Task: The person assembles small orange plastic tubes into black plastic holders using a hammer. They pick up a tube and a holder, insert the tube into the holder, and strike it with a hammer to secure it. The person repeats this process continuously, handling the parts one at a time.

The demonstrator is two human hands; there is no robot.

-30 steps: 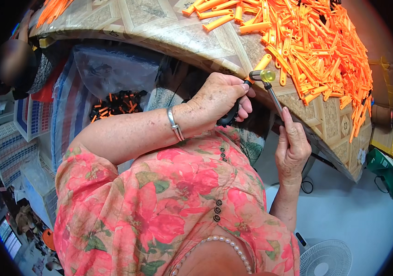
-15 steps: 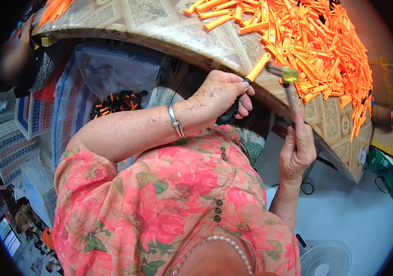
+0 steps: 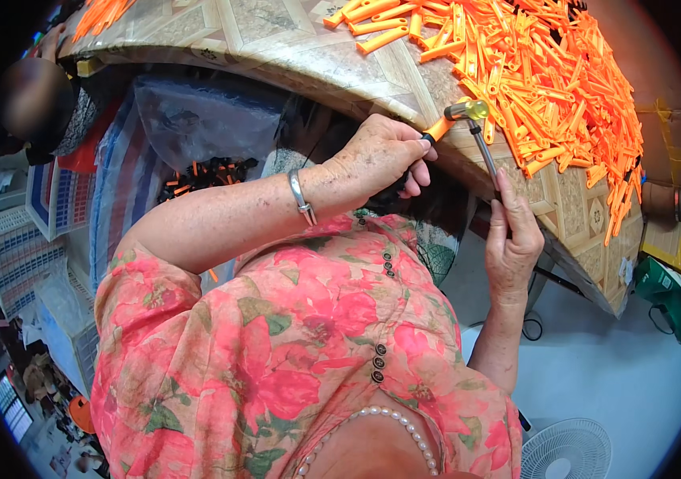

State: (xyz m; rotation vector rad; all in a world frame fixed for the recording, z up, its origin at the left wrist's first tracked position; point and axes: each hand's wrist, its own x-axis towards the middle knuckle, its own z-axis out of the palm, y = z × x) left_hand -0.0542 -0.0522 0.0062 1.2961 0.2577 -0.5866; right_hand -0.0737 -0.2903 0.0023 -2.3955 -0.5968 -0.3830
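My left hand is closed around the dark part of a tool with an orange handle, at the table's front edge. The orange end points up and right, and most of the dark part is hidden by my fingers. In my right hand is a small hammer with a thin dark shaft and a head that has a clear yellow face. The hammer's head is at the end of the orange handle, seemingly touching it. A large heap of loose orange handles lies just beyond on the table.
The patterned table curves across the top. Below it at left, a plastic-lined bag holds black and orange pieces. Another person sits at far left. A green box stands at right, a white fan at lower right.
The hammer's head has moved left, from beside the orange handle onto its end. My left hand keeps its grip in nearly the same place.
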